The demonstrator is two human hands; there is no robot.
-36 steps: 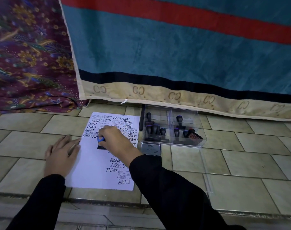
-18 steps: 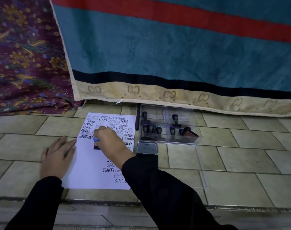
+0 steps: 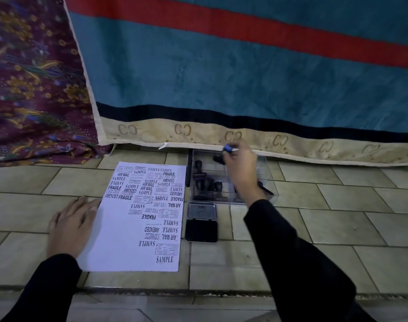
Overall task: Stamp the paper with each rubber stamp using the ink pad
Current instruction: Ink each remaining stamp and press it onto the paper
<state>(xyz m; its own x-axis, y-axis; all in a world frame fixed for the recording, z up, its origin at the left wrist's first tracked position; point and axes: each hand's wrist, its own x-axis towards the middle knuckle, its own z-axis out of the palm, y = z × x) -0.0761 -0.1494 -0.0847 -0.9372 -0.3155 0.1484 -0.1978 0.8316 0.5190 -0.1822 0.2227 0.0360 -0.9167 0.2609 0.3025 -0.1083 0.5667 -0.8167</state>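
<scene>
The paper (image 3: 138, 219) lies at centre frame, the ink pad (image 3: 201, 222) just right of it, and the stamp box (image 3: 230, 180) above the pad.

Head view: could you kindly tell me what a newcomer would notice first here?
The white paper, crowded with black stamp impressions, lies on the tiled floor under the flat left hand. To its right, the right hand holds a blue-topped stamp over the clear plastic box, near the open ink pad.

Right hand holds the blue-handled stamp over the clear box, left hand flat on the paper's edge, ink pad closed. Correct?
Not quite. The head view shows the ink pad open, its lid raised behind the black pad. The rest holds: right hand, stamp, clear box, left hand, paper.
</scene>
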